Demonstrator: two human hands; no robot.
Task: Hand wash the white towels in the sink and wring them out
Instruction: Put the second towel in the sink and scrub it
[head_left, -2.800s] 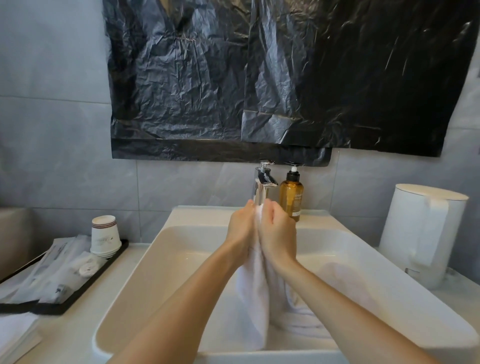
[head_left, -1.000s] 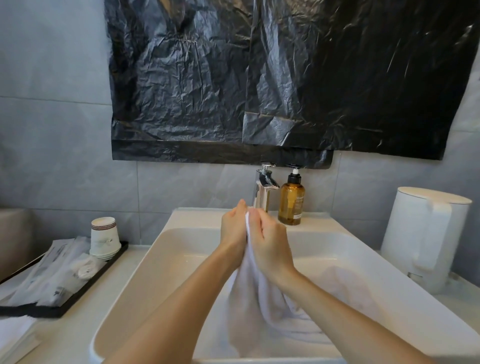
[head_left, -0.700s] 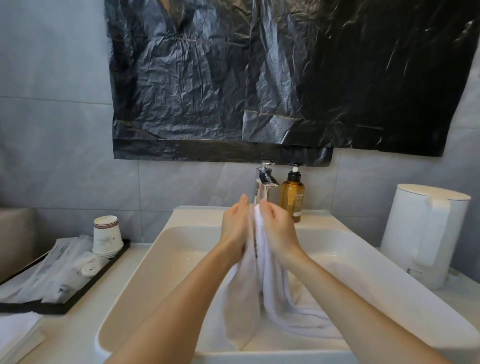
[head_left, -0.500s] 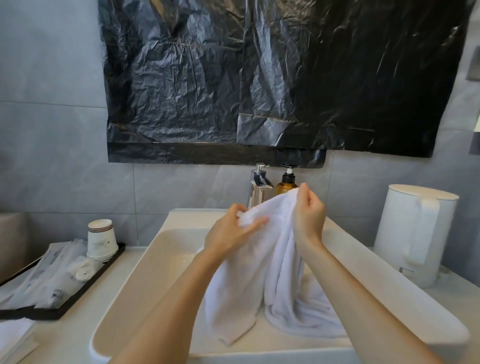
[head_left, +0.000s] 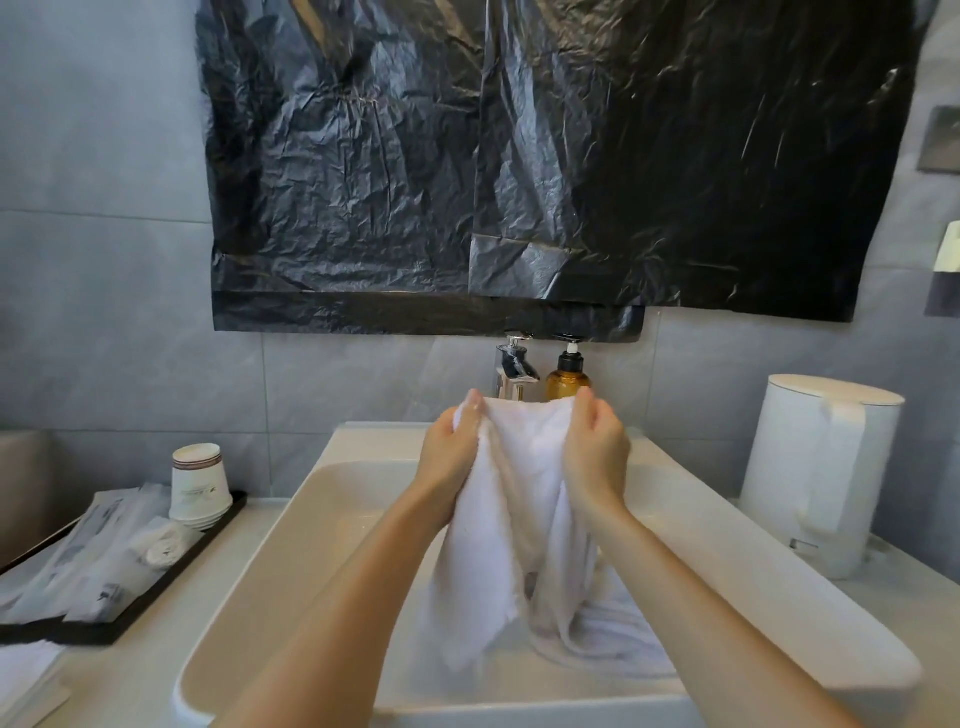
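Observation:
A white towel (head_left: 519, 483) hangs over the white sink (head_left: 270, 582), held up by its top edge. My left hand (head_left: 451, 457) grips the towel's upper left part and my right hand (head_left: 597, 457) grips its upper right part, a short span of cloth stretched between them. The towel's lower folds drape down into the basin, where more white cloth (head_left: 613, 639) lies bunched at the bottom right. The chrome tap (head_left: 511, 371) stands just behind the hands.
An amber soap pump bottle (head_left: 567, 376) stands beside the tap. A white kettle (head_left: 821, 473) is on the counter at right. A black tray (head_left: 93, 561) at left holds stacked paper cups (head_left: 200, 486) and wrapped sachets. Black plastic sheeting (head_left: 519, 156) covers the wall above.
My hands had been pressed together rubbing the towel; they have moved apart, spreading its top edge between them, and the towel is lifted higher over the basin.

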